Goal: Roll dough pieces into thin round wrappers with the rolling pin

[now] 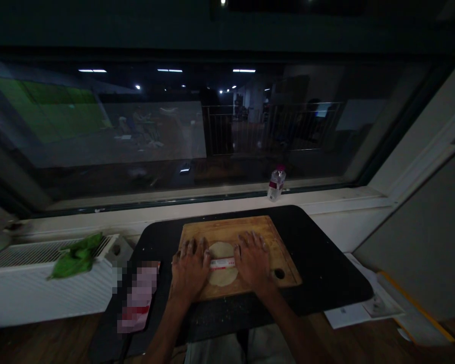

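Observation:
A round, flattened piece of dough (pixel 223 277) lies on a wooden cutting board (pixel 220 227). Across its middle runs a rolling pin (pixel 223 262) with a white and red printed band. My left hand (pixel 191 265) rests palm down over the pin's left end, fingers stretched forward and dusted with flour. Over the right end lies my right hand (pixel 253 260), also palm down with its fingers stretched out. Both palms hide the pin's ends. The thumbs point inward beside the dough's edges.
The board sits on a black table (pixel 326 273) below a window. A pink packet (pixel 140 298), partly blurred, lies at the left. A clear bottle (pixel 276 184) with a pink cap stands on the sill. A green cloth (pixel 76 257) drapes over a white radiator (pixel 53 293). Papers (pixel 349 314) lie at the right.

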A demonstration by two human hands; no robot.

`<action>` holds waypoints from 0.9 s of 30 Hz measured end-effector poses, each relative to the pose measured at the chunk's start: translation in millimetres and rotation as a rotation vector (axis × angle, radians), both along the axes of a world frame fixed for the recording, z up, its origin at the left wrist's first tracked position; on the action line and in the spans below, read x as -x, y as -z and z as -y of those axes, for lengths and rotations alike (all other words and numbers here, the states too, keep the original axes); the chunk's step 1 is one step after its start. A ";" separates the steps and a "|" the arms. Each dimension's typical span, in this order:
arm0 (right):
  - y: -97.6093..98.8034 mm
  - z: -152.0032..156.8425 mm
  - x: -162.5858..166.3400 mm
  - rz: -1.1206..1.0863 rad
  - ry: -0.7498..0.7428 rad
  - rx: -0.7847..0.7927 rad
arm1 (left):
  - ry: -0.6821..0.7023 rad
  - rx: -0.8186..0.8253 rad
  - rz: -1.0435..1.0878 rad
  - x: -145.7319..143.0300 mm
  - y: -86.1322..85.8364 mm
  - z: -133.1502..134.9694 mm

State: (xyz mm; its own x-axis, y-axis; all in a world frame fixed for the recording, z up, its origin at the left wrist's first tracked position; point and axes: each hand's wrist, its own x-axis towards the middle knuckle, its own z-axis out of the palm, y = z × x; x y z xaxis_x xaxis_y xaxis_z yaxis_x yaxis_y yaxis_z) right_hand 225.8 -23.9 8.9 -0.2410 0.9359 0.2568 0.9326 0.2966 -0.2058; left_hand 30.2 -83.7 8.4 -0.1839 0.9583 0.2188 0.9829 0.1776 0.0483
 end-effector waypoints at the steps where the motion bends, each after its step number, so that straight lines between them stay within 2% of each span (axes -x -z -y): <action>1: 1.1 3.7 -0.6 -0.008 0.003 0.002 | -0.005 -0.005 0.005 -0.5 2.5 1.8; 10: 8.5 36.3 -9.4 -0.061 -0.026 -0.062 | 0.030 -0.109 0.018 -2.1 19.1 26.3; 17: 24.7 56.6 -20.0 -0.101 -0.058 -0.102 | 0.140 -0.243 -0.022 -0.7 31.2 53.5; 21: 22.8 52.3 -19.2 -0.099 -0.074 -0.135 | 0.108 -0.266 -0.007 -2.4 30.6 49.8; 27: 17.4 31.3 -10.4 -0.092 -0.052 -0.171 | 0.075 -0.226 0.003 -1.6 22.3 30.5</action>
